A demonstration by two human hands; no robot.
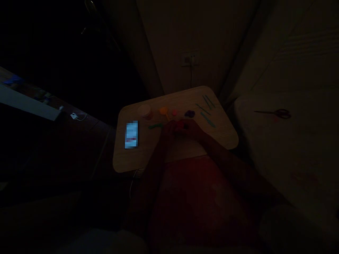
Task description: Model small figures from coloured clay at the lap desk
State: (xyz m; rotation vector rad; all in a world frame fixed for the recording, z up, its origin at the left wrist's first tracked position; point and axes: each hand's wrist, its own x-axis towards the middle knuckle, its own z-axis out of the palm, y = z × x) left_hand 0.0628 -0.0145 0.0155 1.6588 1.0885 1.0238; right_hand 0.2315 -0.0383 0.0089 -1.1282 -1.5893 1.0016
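The room is very dark, so finger detail is faint. My left hand (168, 129) and my right hand (191, 129) meet over the small wooden table. Between them is a red lump of modelling clay (180, 125), with the fingers of both closed around it. Just left of my left hand lies a wavy green strip (155, 126). An orange spoon-shaped piece (163, 111) points its handle toward my hands. Beyond them sit a small pink ball (174, 112) and a dark purple piece (190, 113).
A lit phone (131, 134) lies at the table's left, below a round lidded tub (144, 111). A teal knife-shaped tool (208, 120) and several thin sticks (209, 102) lie at the right. Scissors (277, 113) rest on a pale surface further right. A wall socket (190, 58) holds a plug.
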